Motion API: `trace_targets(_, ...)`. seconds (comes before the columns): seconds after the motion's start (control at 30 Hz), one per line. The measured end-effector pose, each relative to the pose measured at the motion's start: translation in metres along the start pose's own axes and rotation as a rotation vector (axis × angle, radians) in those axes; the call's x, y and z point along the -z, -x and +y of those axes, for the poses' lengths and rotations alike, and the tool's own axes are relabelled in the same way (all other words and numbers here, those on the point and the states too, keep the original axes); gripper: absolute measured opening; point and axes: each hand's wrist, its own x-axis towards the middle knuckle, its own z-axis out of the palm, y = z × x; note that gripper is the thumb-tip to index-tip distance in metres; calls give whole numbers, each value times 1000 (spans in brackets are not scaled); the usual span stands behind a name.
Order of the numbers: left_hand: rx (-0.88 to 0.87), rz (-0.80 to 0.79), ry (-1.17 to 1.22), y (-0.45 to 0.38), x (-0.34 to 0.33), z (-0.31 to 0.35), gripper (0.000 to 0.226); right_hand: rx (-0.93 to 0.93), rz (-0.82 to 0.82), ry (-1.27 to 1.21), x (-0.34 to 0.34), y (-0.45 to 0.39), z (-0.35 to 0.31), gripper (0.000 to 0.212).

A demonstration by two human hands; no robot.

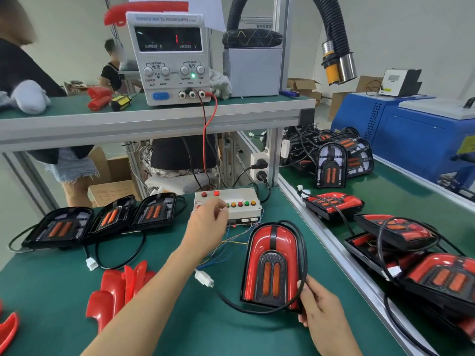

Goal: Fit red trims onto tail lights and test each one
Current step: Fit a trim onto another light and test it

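Note:
A tail light with its red trim fitted (273, 263) lies on the green mat in front of me, its black cable looping round it. My right hand (317, 308) grips its lower right corner, thumb over the cable. My left hand (207, 222) reaches to the white test box (241, 199), fingers curled over its row of coloured buttons. The light's white connector (204, 278) lies loose on the mat. Loose red trims (115, 291) are piled at the front left. Three untrimmed black tail lights (108, 218) lean in a row at the left.
A power supply (169, 57) stands on the upper shelf, red and black leads running down to the test box. Trimmed tail lights (401, 240) are stacked on the right bench, untrimmed ones (334, 160) behind them. A blue machine (421, 134) sits far right. Other people work behind.

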Motion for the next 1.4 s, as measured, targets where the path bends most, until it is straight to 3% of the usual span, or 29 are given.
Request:
trace_targets(0.1,83,95,-23,38,25,-10,25,5,31,40,1,0,-1,28)
trace_targets(0.23,327,132,-202,83,43,-26,51,6,84,2,-1,3,-7,23)
trace_targets(0.3,391,80,-199,99,43,-34,57,10,100,0,-1,5,-10,24)
trace_targets(0.37,506,-43,-36,109,36,-34,61,12,115,-12,-1,6,-13,22)
trace_targets(0.47,698,-51,461,106,17,-34,51,8,132,-16,-1,8,-15,22)
trace_targets(0.57,710,27,810,102,2,-30,31,5,173,9,-2,8,-12,28)
trace_targets(0.7,716,78,1052,102,-3,-22,24,-6,232,88,-6,9,-10,34)
trace_targets(0.83,735,77,1113,104,-4,-15,21,46,570,111,-8,14,-8,21)
trace_targets(0.93,689,31,1118,116,-4,-14,24,306,829,118,-17,32,-17,20)
trace_targets(1.03,634,-20,1103,128,-4,-13,27,661,627,308,-35,40,-34,24)
trace_targets(1.1,606,-38,1107,132,-2,-11,28,779,491,520,-51,38,-52,31)
trace_targets(1.23,544,-99,1087,139,6,-11,26,821,314,856,-77,24,-78,35)
trace_targets(1.4,522,-142,1100,143,7,-11,31,803,175,890,-82,13,-88,23)
